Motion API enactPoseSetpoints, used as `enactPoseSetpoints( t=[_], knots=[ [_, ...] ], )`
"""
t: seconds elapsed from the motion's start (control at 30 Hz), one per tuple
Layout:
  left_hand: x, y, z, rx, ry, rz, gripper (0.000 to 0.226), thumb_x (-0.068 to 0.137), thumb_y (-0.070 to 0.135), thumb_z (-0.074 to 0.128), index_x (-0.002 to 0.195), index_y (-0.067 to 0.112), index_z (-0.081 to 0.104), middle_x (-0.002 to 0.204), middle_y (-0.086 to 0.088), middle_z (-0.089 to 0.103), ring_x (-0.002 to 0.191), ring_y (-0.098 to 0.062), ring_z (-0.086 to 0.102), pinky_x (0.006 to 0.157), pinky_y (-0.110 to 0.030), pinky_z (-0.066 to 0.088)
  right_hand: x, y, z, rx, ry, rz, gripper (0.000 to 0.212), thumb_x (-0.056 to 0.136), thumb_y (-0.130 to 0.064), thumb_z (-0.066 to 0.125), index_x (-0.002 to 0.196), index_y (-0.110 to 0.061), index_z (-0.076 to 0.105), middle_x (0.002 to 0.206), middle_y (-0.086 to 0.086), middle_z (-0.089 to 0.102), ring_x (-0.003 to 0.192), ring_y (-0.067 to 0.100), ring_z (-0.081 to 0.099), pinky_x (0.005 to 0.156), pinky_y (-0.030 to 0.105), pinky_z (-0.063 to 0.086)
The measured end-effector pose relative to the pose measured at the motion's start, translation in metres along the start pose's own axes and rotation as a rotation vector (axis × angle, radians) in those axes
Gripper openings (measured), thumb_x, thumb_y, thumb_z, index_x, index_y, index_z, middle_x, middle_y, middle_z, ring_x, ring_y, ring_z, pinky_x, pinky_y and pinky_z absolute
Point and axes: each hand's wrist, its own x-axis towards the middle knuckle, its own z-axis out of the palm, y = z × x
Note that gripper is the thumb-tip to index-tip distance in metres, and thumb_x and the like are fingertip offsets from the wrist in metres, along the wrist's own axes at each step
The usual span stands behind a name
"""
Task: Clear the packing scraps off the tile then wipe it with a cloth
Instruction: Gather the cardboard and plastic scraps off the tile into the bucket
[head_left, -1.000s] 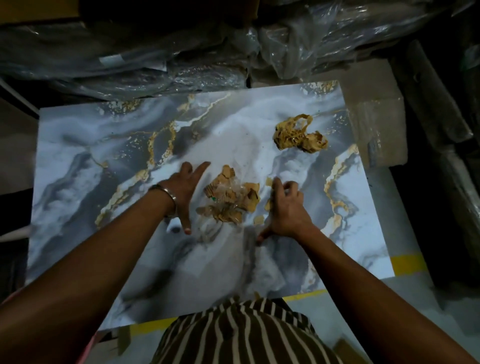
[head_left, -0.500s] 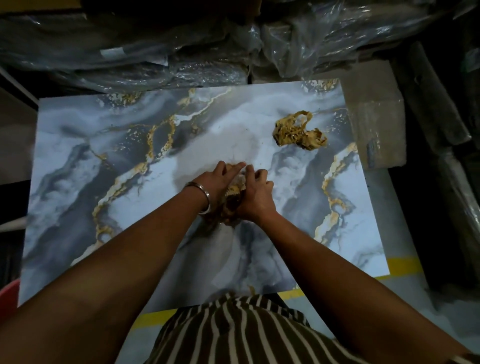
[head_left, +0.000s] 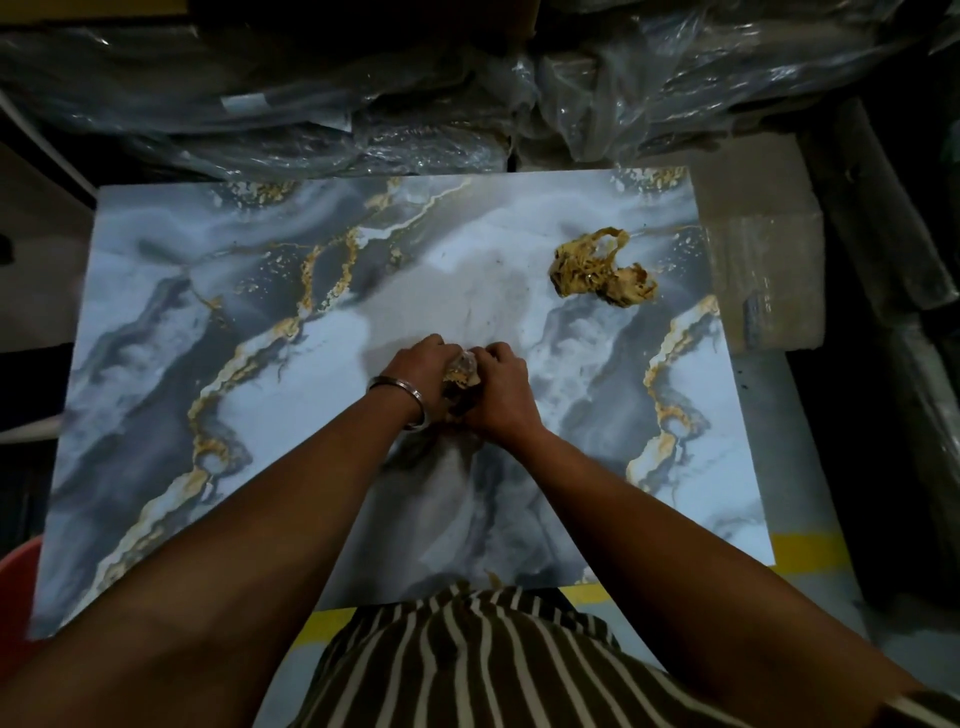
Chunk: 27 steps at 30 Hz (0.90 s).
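Head camera view, looking down: nearest is a shirt (head_left: 467, 660) in dark olive with thin cream stripes, and from either side two bare forearms reach forward over a large rectangular tile (head_left: 270, 467). Its glossy surface is printed like marble, with swirls of pale blue, grey and charcoal crossed by ragged gold veins. At the tile's middle the left hand (head_left: 415, 371) and right hand (head_left: 501, 392) meet, fingers curled in and cupped against each other, pressing a small bunch of crinkled tan packing scraps (head_left: 460, 376) between them; only a sliver of it shows. A plain metal bangle (head_left: 397, 397) circles the left wrist. Farther off, toward the tile's far right corner, a second clump of scraps (head_left: 597, 270) lies loose, crumpled, stringy and golden brown. Beyond the far edge sit bundles wrapped in wrinkled clear plastic (head_left: 415, 104).
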Motion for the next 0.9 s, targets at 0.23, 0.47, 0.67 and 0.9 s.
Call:
enactPoseSetpoints(
  t=[0.23, 0.47, 0.67, 0.9],
  knots=[
    [-0.011, 0.002, 0.008, -0.201, 0.126, -0.091, 0.054, 0.065, 0.028, 0.091, 0.113, 0.015, 0.072, 0.114, -0.012, 0.070, 0.107, -0.034, 0.067, 0.091, -0.034, 0.052, 0.000, 0.015, 0.008, 0.061, 0.004, 0.013, 0.050, 0.058, -0.047, 0.084, 0.098, -0.017, 0.077, 0.101, 0.007, 0.068, 0.088, 0.027, 0.064, 0.080, 0.033, 0.052],
    [-0.022, -0.003, 0.022, -0.340, 0.249, -0.200, 0.052, 0.063, 0.034, 0.089, 0.110, 0.017, 0.076, 0.113, -0.014, 0.073, 0.107, -0.035, 0.069, 0.093, -0.036, 0.054, -0.006, 0.008, 0.010, -0.012, 0.008, -0.028, 0.015, 0.071, -0.020, 0.075, 0.084, -0.014, 0.076, 0.089, 0.009, 0.075, 0.084, 0.034, 0.070, 0.070, 0.035, 0.054],
    [-0.036, -0.004, 0.030, -0.452, 0.362, -0.253, 0.037, 0.069, 0.031, 0.087, 0.100, 0.012, 0.079, 0.102, -0.016, 0.076, 0.102, -0.036, 0.070, 0.086, -0.033, 0.053, -0.014, 0.004, 0.021, 0.013, 0.044, -0.041, 0.025, 0.064, -0.022, 0.059, 0.080, -0.009, 0.073, 0.079, 0.018, 0.074, 0.076, 0.038, 0.070, 0.061, 0.028, 0.042],
    [-0.070, -0.018, 0.043, -0.592, 0.477, -0.302, 0.034, 0.066, 0.036, 0.074, 0.089, 0.012, 0.078, 0.092, -0.012, 0.078, 0.095, -0.029, 0.073, 0.079, -0.028, 0.053, -0.026, -0.007, 0.054, 0.057, 0.078, -0.066, 0.015, 0.070, -0.017, 0.066, 0.081, -0.009, 0.073, 0.073, 0.016, 0.073, 0.071, 0.034, 0.071, 0.058, 0.030, 0.044]
  ],
)
